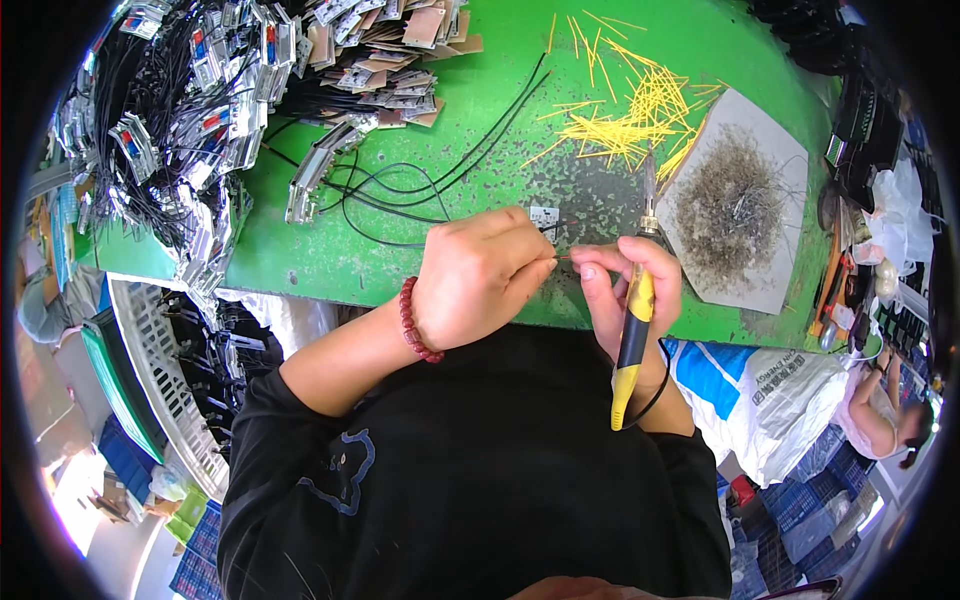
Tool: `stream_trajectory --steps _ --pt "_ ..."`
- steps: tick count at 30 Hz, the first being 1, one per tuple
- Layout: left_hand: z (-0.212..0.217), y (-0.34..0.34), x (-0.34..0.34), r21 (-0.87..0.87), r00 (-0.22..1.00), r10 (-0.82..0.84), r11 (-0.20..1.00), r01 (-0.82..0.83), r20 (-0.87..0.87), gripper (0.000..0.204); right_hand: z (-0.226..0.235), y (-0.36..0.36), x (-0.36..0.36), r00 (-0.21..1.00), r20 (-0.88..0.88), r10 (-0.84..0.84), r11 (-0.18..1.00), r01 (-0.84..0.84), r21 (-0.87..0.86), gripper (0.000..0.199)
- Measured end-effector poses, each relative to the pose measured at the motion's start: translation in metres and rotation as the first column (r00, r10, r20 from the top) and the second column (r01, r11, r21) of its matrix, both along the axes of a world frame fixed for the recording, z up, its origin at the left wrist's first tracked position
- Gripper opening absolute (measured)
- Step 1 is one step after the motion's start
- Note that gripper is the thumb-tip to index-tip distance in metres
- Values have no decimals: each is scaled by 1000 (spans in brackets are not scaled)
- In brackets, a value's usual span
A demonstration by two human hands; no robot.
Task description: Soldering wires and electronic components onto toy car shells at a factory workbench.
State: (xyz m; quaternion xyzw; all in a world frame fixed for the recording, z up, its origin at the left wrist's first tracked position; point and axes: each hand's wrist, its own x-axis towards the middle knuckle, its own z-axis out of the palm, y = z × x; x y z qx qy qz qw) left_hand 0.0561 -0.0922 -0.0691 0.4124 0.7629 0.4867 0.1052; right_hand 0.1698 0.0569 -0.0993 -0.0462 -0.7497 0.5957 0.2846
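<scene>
My left hand (485,265), with a red bead bracelet at its wrist, pinches a thin wire above the near edge of the green table. A short reddish wire end (563,257) shows between the fingertips of both hands. A soldering iron (632,345) with a yellow and black handle rests in my right hand (650,285), its tip pointing away from me. That hand's thumb and forefinger also close at the wire end. Black cables (400,205) run from a silver metal part (322,165) toward my left hand. A small white tag (545,215) lies just beyond my fingers.
Thin yellow tubes (640,120) lie scattered at the back. A grey board (780,270) covered with dark debris sits to the right. Metal parts with black cables (215,110) pile up at the left, above a white basket (165,370). Other people are at both sides.
</scene>
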Motion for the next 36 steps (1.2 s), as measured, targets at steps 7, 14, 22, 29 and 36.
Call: stream_trajectory --steps 7,14,22,29,36 --pt "-1 0 -1 -7 985 -85 996 85 -150 15 3 7 0 999 38 27 991 -31 129 41" --pt "-3 -1 1 -41 979 -101 995 95 -176 16 5 4 -2 980 192 43 994 -24 -103 49" --pt "-3 -2 2 36 997 -77 996 76 20 11 5 5 -4 967 178 183 959 -135 -250 43" --pt "-15 10 -3 -105 961 -45 994 16 -274 16 7 38 30 958 287 -20 999 31 -34 59" --pt "-28 19 -5 -90 936 -105 993 79 -335 13 9 117 87 823 -18 -568 823 568 -8 39"
